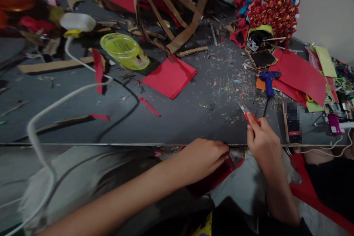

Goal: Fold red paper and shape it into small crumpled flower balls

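My right hand point(264, 138) is closed around a utility knife point(251, 119) with a red handle. Its blade points up and left, above the near part of the dark grey table point(177, 125). At the table's front edge, my left hand point(208, 158) is closed with its fingers curled downward, over a dark red thing point(211, 182) above my lap. The fingertips are partly hidden, so what they grip is unclear. A stack of red paper sheets point(170, 77) lies on the table beyond my left hand. Nearer to the knife is a blue hot glue gun point(269, 81).
A phone point(291, 123) lies right of my right hand. A yellow-green plastic cup point(124, 51), a white cable point(69, 90) and cardboard strips point(58, 64) are at left. Behind stand a cardboard frame point(188, 31) and a red decorated piece point(272, 9). Another person's dark clothing point(329, 180) shows at right.
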Available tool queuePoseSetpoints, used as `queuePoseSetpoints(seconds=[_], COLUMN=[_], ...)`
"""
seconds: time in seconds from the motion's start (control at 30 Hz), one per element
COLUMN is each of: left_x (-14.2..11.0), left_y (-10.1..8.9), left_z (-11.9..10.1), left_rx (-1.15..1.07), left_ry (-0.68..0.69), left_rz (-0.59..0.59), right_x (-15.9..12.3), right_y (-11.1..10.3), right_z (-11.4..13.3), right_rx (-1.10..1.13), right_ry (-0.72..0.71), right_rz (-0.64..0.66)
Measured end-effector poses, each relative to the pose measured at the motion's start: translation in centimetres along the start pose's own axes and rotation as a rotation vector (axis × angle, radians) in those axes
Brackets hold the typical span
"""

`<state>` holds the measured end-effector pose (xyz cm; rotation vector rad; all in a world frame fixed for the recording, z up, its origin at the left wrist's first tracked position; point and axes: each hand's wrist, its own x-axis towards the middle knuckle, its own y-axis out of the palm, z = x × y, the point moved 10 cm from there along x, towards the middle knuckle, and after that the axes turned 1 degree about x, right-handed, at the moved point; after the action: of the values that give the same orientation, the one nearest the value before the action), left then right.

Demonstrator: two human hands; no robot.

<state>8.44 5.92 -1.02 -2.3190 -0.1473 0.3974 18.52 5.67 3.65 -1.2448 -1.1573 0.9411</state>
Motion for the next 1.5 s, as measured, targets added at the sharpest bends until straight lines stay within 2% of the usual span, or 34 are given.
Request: queuePoseSetpoints(seconds=[0.33, 0.57, 1.13, 1.2, 1.23, 1.33, 1.4, 1.43, 1.5], left_x=[0.0, 0.1, -0.1, -0.1, -0.3, -1.6, -3.0, -3.4, -3.9], left_y=[0.1, -0.1, 0.2, -0.4, -1.1, -4.8, -6.9, -7.5, -7.8], left_z=[0.0, -0.1, -0.3, 0.2, 0.8, 3.3, 5.0, 5.7, 6.6], left_rx=[0.001, 0.003, 0.012, -0.018, -0.046, -0.17, -0.233, -0.248, -0.265], left_ry=[-0.014, 0.011, 0.001, -0.026, -0.058, -0.204, -0.3, -0.346, -0.415], left_rz=[0.014, -0.02, 0.009, -0.038, -0.098, -0.387, -0.535, -0.562, -0.535], right_x=[0.0, -0.2, 0.2, 0.0, -0.2, -0.8, -1.3, -1.5, -2.0], right_y=[0.1, 0.6, 1.0, 1.0, 1.0, 1.0, 1.1, 1.2, 1.4], right_z=[0.0, -0.3, -0.3, -0.2, -0.1, 0.1, 0.6, 0.9, 1.9], right_rx=[0.006, 0.062, 0.156, 0.176, 0.188, 0.222, 0.217, 0.205, 0.183], right_ry=[0.003, 0.027, 0.029, 0.022, 0.014, -0.028, -0.082, -0.121, -0.226], right_rz=[0.006, 0.013, 0.021, 0.019, 0.016, -0.005, -0.016, -0.013, 0.005])
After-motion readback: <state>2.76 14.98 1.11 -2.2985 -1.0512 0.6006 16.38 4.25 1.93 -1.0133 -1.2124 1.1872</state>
